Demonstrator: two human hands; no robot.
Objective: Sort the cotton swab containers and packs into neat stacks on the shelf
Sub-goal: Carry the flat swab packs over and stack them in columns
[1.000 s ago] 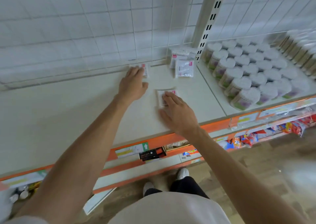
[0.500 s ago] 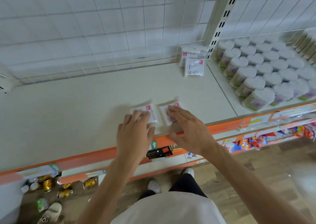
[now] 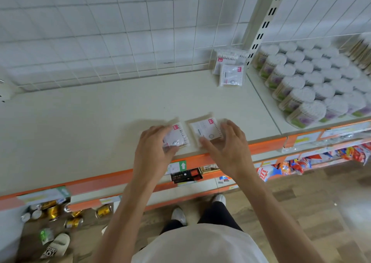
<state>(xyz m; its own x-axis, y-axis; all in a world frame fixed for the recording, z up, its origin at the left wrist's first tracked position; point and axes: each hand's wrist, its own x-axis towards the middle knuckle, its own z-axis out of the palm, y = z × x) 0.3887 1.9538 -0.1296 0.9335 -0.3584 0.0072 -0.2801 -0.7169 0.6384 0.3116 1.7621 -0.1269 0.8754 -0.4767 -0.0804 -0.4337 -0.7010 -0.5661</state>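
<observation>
Near the front edge of the shelf (image 3: 100,122) two flat swab packs lie side by side, close but with a narrow gap between them. The left pack (image 3: 177,135) is tilted a little, its red label at the top corner; the left hand (image 3: 154,148) covers its left part, fingers curled over it and the thumb at its near edge, so it grips this pack. The right pack (image 3: 204,131) lies almost square to the edge. The right hand (image 3: 226,146) frames it, thumb at the near left corner and fingers bent along the right side, pinching it lightly. Each pack is directly under its own hand. To stack them, I think one pack must go sideways onto the other. Farther back two more packs (image 3: 230,72) lean at the grid, and round containers (image 3: 301,86) fill the shelf to the right.
</observation>
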